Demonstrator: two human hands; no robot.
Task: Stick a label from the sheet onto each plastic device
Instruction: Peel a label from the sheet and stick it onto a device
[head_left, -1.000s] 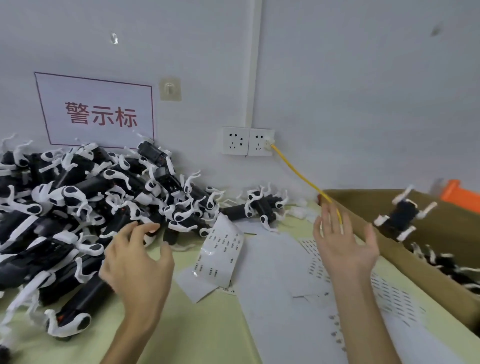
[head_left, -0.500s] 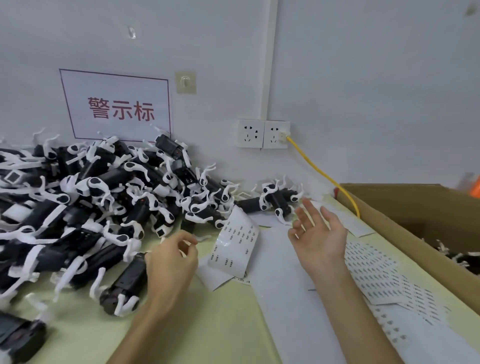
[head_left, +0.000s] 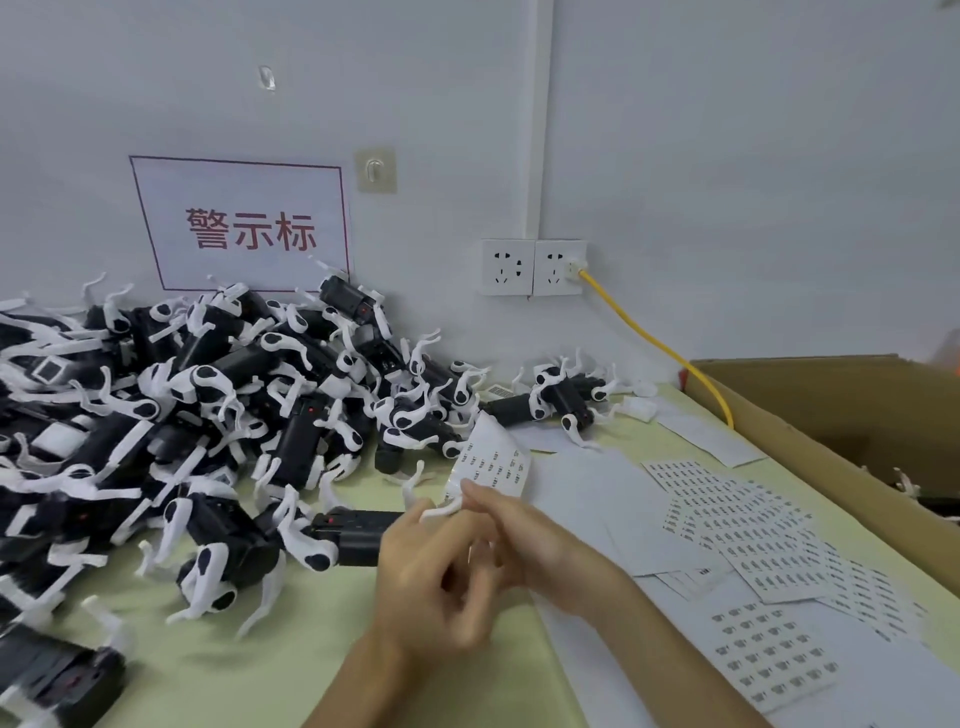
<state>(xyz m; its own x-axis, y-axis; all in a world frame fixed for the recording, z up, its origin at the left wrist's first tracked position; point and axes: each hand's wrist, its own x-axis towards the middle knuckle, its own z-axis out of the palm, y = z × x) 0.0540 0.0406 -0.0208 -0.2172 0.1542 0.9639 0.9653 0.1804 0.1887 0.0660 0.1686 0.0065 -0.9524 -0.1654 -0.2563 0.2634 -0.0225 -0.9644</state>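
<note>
Gripping the black plastic device with thin white arms (head_left: 358, 535) by its stiff body (judged light, arms fragile), the left hand (head_left: 421, 587) holds it just above the pale-green tabletop (head_left: 260, 670); whether the blurred right hand (head_left: 530, 543) holds anything in its fingers cannot be told.

— First, the left hand (head_left: 431, 587)?
— Low and central, back turned up toward the camera. Curled round the near end of a plastic device (head_left: 358, 535), gripping it.
— And the right hand (head_left: 524, 540)?
— Just beside the left, touching it, with fingers (head_left: 475, 493) bent in toward the same spot. Too blurred to tell whether pinching anything.
— Arms?
— Both bare: left forearm (head_left: 358, 686) running almost straight up from the bottom edge, right forearm (head_left: 670, 649) slanting in from the lower right. Wrists near each other, elbows out of view.
</note>
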